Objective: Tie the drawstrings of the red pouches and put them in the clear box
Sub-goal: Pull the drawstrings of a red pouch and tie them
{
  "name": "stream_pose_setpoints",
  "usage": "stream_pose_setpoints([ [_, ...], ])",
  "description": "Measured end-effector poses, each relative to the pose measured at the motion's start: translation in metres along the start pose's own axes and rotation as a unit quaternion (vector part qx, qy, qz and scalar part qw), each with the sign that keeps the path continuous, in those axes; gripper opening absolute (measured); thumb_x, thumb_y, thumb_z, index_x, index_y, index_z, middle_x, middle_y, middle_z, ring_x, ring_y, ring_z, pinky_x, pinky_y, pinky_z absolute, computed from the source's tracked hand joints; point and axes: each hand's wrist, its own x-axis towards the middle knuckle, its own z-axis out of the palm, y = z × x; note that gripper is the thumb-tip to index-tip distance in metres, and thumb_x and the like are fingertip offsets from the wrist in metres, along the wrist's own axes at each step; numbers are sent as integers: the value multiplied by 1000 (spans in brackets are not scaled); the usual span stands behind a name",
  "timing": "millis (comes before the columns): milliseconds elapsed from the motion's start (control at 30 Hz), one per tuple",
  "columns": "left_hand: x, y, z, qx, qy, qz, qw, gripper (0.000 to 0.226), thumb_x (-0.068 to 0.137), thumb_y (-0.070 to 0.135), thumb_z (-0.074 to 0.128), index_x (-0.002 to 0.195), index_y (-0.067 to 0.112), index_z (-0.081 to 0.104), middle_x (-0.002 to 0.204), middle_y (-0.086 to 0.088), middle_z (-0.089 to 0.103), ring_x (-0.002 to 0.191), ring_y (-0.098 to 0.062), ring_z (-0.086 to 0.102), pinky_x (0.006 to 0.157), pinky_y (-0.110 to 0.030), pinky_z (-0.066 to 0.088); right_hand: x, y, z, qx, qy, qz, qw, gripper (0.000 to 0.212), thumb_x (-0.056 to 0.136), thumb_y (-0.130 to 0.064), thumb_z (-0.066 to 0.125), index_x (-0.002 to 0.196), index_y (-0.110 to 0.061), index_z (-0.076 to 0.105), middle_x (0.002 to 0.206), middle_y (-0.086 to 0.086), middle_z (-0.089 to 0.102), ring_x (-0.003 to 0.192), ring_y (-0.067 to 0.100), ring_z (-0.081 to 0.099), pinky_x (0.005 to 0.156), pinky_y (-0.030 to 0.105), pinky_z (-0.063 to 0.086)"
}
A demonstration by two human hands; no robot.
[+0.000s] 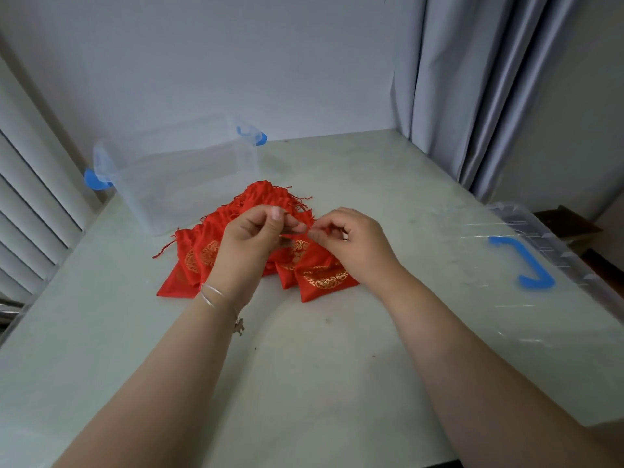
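Several red pouches (305, 265) with gold prints lie heaped in the middle of the pale table, their red drawstrings (297, 200) trailing at the far side. My left hand (251, 239) and my right hand (351, 243) hover just above the heap. Each pinches an end of one thin red drawstring (301, 233) between thumb and fingers, close together. The clear box (182, 170) with blue latches stands open behind the heap at the back left, with nothing red inside it.
The box's clear lid (526, 265) with a blue handle lies at the table's right edge. A grey curtain (472, 79) hangs at the back right, white slats run along the left, and a wall stands behind the table.
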Motion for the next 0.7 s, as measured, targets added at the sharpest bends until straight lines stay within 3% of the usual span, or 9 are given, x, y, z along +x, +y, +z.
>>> stream_pose_setpoints([
  [133,-6,5,12,20,-2,37,999,20,85,30,53,81,13,64,76,11,69,72,-4,62,67,-19,50,-5,-6,9,40,-56,42,997,7,85,-27,67,89,-22,70,84,-2,68,82,14,62,78,37,50],
  [200,-5,5,12,20,3,50,999,16,84,26,57,83,12,64,76,13,68,71,0,60,66,-16,48,-5,-8,10,59,-66,40,995,5,87,-25,66,85,-27,69,75,-7,66,77,10,61,76,33,49],
  [267,-2,3,8,5,-7,44,999,10,82,20,68,89,15,63,83,8,66,79,-7,60,70,-21,49,-4,-10,9,134,-65,42,988,13,89,-20,64,76,-25,65,63,-11,64,67,6,59,71,26,47],
  [333,-1,1,8,-11,-33,26,999,24,76,11,73,95,15,58,90,-1,63,82,-14,60,73,-24,51,-4,-13,7,214,-56,30,975,17,90,-12,61,75,-17,63,65,-13,66,69,2,61,73,18,47],
  [400,-2,0,11,-17,-58,8,998,30,73,8,74,97,13,56,89,3,61,80,-9,60,73,-20,51,-5,-15,6,274,-43,29,960,19,92,-5,56,76,-14,63,73,-14,69,77,0,65,76,14,48],
  [533,-1,1,12,-28,-65,-38,997,26,71,14,70,94,12,59,89,0,64,79,-14,63,76,-23,54,-7,-17,4,341,-31,76,937,16,95,-6,50,83,-6,62,56,-16,62,50,-4,57,51,6,41],
  [667,-4,-4,15,11,-77,-84,993,23,69,19,71,89,12,64,82,-1,64,81,-18,61,80,-30,53,-4,-11,7,351,-5,98,931,17,91,-11,58,78,-14,68,79,-6,71,80,9,67,81,27,55],
  [700,-5,-5,16,22,-81,-92,992,22,71,19,72,89,9,65,82,-2,64,82,-20,59,82,-33,52,-4,-12,7,343,-7,96,934,17,91,-10,58,77,-13,68,81,-6,71,81,9,67,80,25,54],
])
